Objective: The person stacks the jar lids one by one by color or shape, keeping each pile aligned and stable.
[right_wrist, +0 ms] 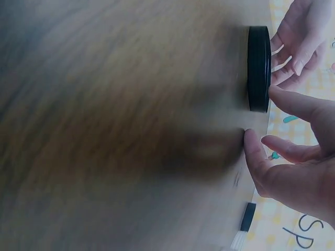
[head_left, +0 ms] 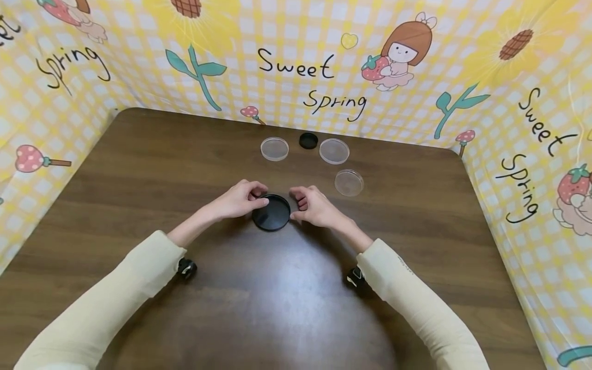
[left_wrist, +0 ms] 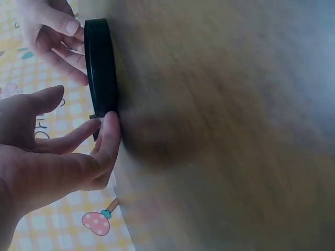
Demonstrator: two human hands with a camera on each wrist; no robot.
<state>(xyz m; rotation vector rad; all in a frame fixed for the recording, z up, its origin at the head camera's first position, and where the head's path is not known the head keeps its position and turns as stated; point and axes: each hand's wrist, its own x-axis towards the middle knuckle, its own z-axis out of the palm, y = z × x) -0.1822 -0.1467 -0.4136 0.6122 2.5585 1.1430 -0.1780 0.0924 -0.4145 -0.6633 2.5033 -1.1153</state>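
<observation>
A shallow round black dish (head_left: 271,216) lies flat on the brown table (head_left: 222,308) between both hands. At its left side is the left hand (head_left: 238,199), its thumb above the rim; the left wrist view shows fingertips of this hand (left_wrist: 63,151) touching the dish's side, with the thumb raised apart. On the right, the right hand (head_left: 316,206) has its thumb tip at the dish's edge. Its other fingers are bent loosely and stand away from the dish, as the right wrist view shows for this hand (right_wrist: 298,157). Neither hand pinches the dish.
Farther back on the table are three clear round dishes: one at left (head_left: 274,149), one at right (head_left: 334,151) and a nearer one (head_left: 349,183). Between the rear two sits a small black round lid-like piece (head_left: 308,140). A patterned cloth (head_left: 296,77) stands behind the table.
</observation>
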